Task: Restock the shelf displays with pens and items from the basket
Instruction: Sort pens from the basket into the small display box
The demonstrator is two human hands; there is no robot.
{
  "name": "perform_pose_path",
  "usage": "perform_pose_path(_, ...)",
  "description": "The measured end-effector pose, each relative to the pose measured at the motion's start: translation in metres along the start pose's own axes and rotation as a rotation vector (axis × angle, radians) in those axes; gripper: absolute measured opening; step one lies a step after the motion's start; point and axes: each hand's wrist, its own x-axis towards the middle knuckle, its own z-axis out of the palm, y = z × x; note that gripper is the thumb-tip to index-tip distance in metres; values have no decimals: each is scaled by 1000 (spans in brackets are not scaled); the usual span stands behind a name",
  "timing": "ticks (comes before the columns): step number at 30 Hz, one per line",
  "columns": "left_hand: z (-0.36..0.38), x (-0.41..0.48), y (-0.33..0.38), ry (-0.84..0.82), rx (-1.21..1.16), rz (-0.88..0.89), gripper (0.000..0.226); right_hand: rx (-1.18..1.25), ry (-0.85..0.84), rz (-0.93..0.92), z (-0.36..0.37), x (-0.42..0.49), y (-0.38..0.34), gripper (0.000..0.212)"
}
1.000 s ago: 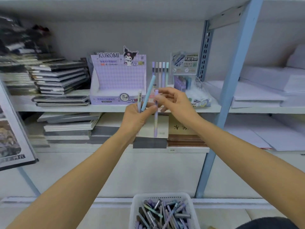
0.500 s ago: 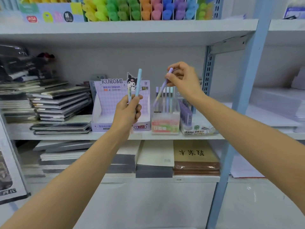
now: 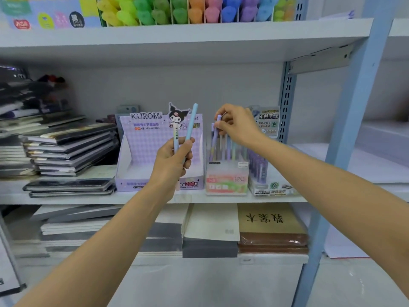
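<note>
R hand point(image 3: 238, 127) pinches purple pen point(image 3: 215, 135) by its top, lower end among pens in clear display box point(image 3: 226, 181) on shelf point(image 3: 66, 199). L hand point(image 3: 172, 160) grips two spare pens point(image 3: 191, 122). Risks: pen jams vs neighbours and tips the box; spares slip.

pens point(image 3: 190, 127) partly inside left hand point(image 3: 170, 162)
</note>
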Motion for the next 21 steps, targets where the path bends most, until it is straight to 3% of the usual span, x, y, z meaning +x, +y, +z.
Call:
perform_pose_path(9, 8, 0, -4, 26, 8, -15, 15, -20, 55, -8, -3, -1, 10, 4)
perform_pose_path(21, 24, -2, -4, -7, 24, -3, 10, -24, -133, -51, -12, -17, -1, 15)
